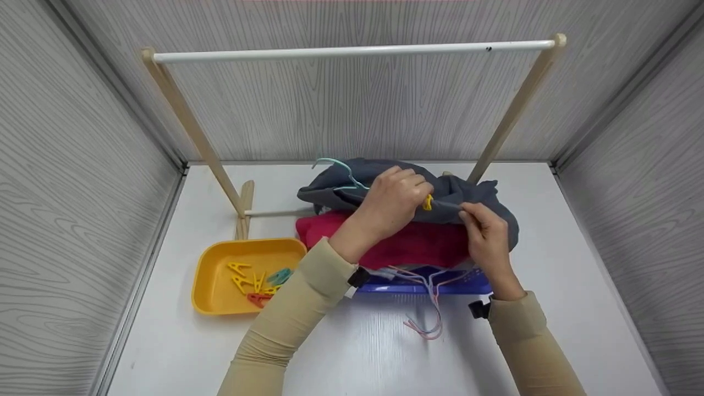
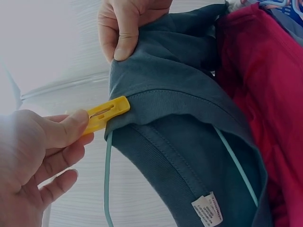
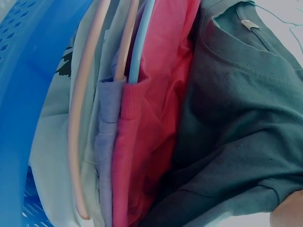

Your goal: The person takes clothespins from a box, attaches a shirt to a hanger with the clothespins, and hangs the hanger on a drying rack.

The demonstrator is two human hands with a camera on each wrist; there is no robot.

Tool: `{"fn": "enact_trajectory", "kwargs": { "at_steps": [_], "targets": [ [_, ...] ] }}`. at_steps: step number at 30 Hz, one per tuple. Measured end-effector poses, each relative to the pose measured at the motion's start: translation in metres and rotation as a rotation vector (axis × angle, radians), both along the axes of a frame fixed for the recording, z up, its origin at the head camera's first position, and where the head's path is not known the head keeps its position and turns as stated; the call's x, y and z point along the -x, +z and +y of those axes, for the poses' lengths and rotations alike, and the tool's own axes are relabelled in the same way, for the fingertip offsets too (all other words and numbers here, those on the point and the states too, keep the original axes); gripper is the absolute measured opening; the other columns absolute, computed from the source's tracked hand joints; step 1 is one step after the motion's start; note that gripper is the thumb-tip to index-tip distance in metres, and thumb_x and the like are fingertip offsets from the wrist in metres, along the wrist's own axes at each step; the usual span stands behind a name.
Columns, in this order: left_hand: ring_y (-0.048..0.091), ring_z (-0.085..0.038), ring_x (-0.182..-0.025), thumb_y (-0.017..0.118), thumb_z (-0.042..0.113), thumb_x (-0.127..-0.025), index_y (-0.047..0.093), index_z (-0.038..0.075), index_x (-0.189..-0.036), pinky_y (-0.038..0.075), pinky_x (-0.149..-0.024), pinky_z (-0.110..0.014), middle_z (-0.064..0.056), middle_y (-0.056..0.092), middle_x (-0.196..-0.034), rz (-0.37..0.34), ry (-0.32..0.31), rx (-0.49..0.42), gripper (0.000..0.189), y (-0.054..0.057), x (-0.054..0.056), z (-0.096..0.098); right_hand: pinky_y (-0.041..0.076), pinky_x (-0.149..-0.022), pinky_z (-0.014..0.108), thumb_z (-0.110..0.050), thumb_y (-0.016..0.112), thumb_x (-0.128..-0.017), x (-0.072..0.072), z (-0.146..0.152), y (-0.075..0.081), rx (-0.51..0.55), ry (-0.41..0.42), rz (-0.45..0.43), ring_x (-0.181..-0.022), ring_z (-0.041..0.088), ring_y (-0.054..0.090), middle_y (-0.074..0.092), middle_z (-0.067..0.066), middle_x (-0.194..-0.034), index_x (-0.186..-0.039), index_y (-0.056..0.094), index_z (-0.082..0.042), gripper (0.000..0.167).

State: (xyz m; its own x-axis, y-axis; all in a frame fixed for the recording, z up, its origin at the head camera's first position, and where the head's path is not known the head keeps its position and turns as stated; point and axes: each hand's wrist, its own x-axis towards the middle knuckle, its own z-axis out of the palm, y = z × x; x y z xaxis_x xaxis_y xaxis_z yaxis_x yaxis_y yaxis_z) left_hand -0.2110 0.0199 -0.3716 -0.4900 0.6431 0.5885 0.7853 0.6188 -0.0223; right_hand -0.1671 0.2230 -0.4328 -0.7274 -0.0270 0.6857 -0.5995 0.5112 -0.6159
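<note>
My left hand (image 1: 393,201) pinches a yellow clothespin (image 2: 106,114) between thumb and finger. The clothespin's tip sits over the neckline edge of a dark grey shirt (image 2: 165,61), at the shoulder. A mint-green hanger (image 2: 108,175) runs inside the shirt, and its hook shows at the left in the head view. With thumb and fingers my right hand (image 1: 488,236) grips the shirt's fabric to the right of the clothespin. A red garment (image 1: 418,242) lies just in front of the grey shirt. Only a bit of the right hand shows in the right wrist view.
A blue basket (image 1: 379,287) holds other garments on hangers (image 3: 78,142), with hooks over its front. At left, a yellow tray (image 1: 206,275) contains several clothespins (image 1: 239,268). Behind stands a wooden rack with a white rod (image 1: 352,51). Wood-grain panels surround the white table (image 1: 159,341).
</note>
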Motion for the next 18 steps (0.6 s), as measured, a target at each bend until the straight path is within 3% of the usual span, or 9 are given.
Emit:
{"fn": "enact_trajectory", "kwargs": {
  "at_steps": [8,13,18],
  "targets": [
    [0.059,-0.018,-0.076,0.059,-0.007,-0.088,0.069,0.007,-0.080,0.048,-0.072,-0.029,-0.003,0.068,-0.080,-0.015,-0.032,0.014,0.019,-0.001,0.001,0.001,0.036,-0.064,0.014,0.017,0.060,-0.087,-0.002,-0.001,0.001,-0.015,-0.010,0.008,-0.065,0.012,0.048,0.063,0.020,-0.077,-0.092,0.067,0.012,0.010],
    [0.063,-0.019,-0.091,0.060,0.005,-0.095,0.073,0.006,-0.100,0.050,-0.079,-0.030,-0.004,0.070,-0.097,-0.048,-0.010,0.007,0.014,-0.006,0.000,0.002,0.037,-0.066,0.014,0.017,0.060,-0.087,-0.001,0.000,0.001,-0.009,-0.031,0.001,-0.069,0.012,0.051,0.065,0.021,-0.080,-0.091,0.067,0.013,0.010],
    [0.060,-0.020,-0.109,0.068,0.022,-0.094,0.065,0.006,-0.124,0.049,-0.090,-0.032,-0.006,0.066,-0.120,-0.112,0.007,0.005,0.034,-0.012,-0.003,0.000,0.038,-0.068,0.013,0.017,0.058,-0.089,0.001,0.002,-0.003,-0.015,-0.036,-0.011,-0.071,0.014,0.051,0.064,0.022,-0.082,-0.092,0.066,0.014,0.009]
  ]
}}
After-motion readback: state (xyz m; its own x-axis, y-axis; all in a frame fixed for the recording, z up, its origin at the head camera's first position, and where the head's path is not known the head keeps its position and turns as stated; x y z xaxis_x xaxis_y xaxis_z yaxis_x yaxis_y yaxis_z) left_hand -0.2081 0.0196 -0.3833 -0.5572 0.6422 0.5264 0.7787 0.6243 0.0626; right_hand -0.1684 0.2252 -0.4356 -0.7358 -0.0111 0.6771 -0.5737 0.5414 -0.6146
